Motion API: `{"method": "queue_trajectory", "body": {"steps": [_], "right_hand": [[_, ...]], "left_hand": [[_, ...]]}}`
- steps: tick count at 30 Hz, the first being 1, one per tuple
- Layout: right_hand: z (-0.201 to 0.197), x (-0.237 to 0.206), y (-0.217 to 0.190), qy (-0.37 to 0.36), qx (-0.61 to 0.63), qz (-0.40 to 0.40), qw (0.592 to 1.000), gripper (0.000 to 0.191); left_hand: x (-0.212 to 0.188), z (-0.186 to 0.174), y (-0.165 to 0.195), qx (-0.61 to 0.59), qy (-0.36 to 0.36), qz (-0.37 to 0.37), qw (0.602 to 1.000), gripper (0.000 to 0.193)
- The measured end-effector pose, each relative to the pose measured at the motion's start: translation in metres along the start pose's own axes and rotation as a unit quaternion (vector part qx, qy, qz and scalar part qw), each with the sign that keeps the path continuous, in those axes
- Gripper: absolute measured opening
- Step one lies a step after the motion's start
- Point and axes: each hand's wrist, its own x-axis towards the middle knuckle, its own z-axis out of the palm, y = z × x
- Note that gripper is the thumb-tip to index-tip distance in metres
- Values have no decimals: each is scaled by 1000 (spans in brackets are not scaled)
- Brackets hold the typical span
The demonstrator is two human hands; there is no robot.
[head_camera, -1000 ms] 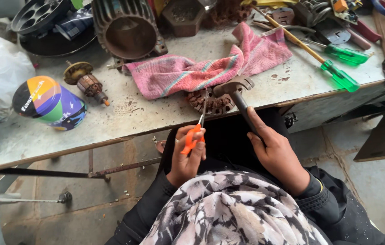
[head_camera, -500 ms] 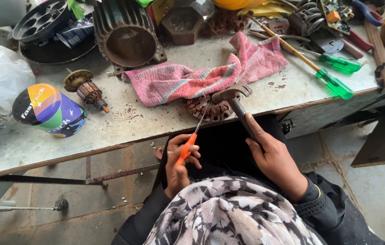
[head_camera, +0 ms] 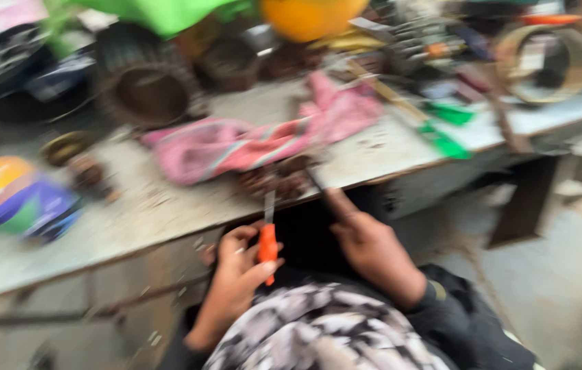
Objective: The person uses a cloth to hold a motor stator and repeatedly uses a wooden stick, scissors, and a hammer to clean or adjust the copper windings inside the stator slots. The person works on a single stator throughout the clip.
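While the left hand (head_camera: 236, 274) clenches an orange-handled screwdriver (head_camera: 267, 240), the right hand's (head_camera: 369, 247) grip holds a dark rod (head_camera: 315, 179).

**Heavy motion blur, soft daylight**

I see the whole head view smeared by motion; nothing is sharp. Light is even and diffuse, moderately bright, with no glare. The surface (head_camera: 167, 219) reads pale, its clutter streaked. Under its edge, a dark shadow falls. The corners blur worst, colours bleeding together.
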Motion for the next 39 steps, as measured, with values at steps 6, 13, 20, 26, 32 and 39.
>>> {"method": "queue_trajectory", "body": {"steps": [6, 13, 20, 26, 32, 39], "right_hand": [[-11, -1, -6, -41, -35, 31, 998, 66], [-13, 1, -10, -47, -44, 10, 998, 66], [-13, 1, -10, -40, -47, 4, 998, 67], [-26, 2, 3, -47, 0, 0, 999, 63], [-41, 15, 13, 51, 7, 47, 998, 63], [-71, 45, 21, 101, -349, 56, 930, 52]], "left_hand": [[27, -19, 20, -86, -13, -163, 983, 56], [21, -33, 28, -257, -86, -161, 949, 52], [27, -44, 0, -162, -34, -195, 967, 50], [28, -42, 1, -122, -80, -202, 968, 50], [4, -22, 34, -51, -143, -194, 969, 45], [-15, -2, 50, 23, -105, -123, 987, 40]]}}
